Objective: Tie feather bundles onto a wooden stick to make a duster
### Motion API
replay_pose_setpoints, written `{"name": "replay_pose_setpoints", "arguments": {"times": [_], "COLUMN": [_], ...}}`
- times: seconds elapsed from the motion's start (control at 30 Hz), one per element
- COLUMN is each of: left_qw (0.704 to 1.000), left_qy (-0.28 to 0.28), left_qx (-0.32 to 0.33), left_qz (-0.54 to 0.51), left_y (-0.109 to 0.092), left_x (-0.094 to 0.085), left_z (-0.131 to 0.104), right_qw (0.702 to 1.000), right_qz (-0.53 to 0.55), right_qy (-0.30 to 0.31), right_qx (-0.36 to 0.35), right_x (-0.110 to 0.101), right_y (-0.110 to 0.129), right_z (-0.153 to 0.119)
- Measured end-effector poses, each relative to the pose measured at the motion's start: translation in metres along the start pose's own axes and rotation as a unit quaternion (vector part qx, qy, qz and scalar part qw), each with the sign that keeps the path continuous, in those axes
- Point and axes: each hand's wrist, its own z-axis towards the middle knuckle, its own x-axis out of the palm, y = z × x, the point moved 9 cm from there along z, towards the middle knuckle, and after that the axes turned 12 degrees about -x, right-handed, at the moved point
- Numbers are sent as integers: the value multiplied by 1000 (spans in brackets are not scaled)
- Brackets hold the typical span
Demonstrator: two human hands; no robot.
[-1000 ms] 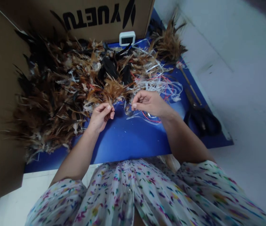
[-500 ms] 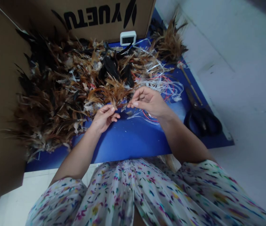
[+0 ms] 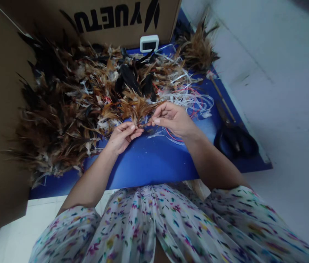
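Note:
My left hand [image 3: 123, 137] pinches the base of a small bunch of brown feathers [image 3: 135, 107] between thumb and forefinger. Just to its right, my right hand [image 3: 171, 118] has thumb and fingertips together on a thin brown feather [image 3: 147, 123], beside the bunch's base. A large pile of brown and black feathers [image 3: 69, 98] covers the left and middle of the blue table [image 3: 154, 160]. White and red strings [image 3: 198, 100] lie behind and to the right of my right hand, with some strands under it.
Black-handled scissors [image 3: 235, 140] lie at the right, beside a thin stick [image 3: 222, 98] with a feather bundle [image 3: 198, 49] at its far end. A small white device [image 3: 149, 44] stands before a cardboard box [image 3: 124, 22]. More cardboard [image 3: 1, 120] rises at the left.
The fingers of my left hand have extended slightly to the right under the base of the bunch. The thin feather at my right fingertips has shifted slightly. My right hand is nearly in the same place.

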Motion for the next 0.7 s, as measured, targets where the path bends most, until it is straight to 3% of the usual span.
{"name": "replay_pose_setpoints", "arguments": {"times": [0.17, 0.27, 0.4, 0.5, 0.7], "left_qw": [1000, 1000, 999, 999, 996], "left_qy": [12, 20, 24, 19, 3], "left_qx": [2, 6, 22, 36, 65], "left_qz": [-8, -6, 4, 32, 66], "left_y": [0, 1, 0, -1, -3], "left_x": [1, 1, 1, 1, 0], "left_z": [1, 3, 4, 4, 3], "right_qw": [997, 989, 946, 913, 876], "right_qz": [-76, -142, -279, -357, -407], "right_qy": [1, 44, 101, 95, 89], "right_qx": [6, -24, -127, -175, -243], "right_x": [-4, 6, 25, 31, 37], "right_y": [-11, -13, -2, 3, 10], "right_z": [0, -2, -7, -12, -17]}}
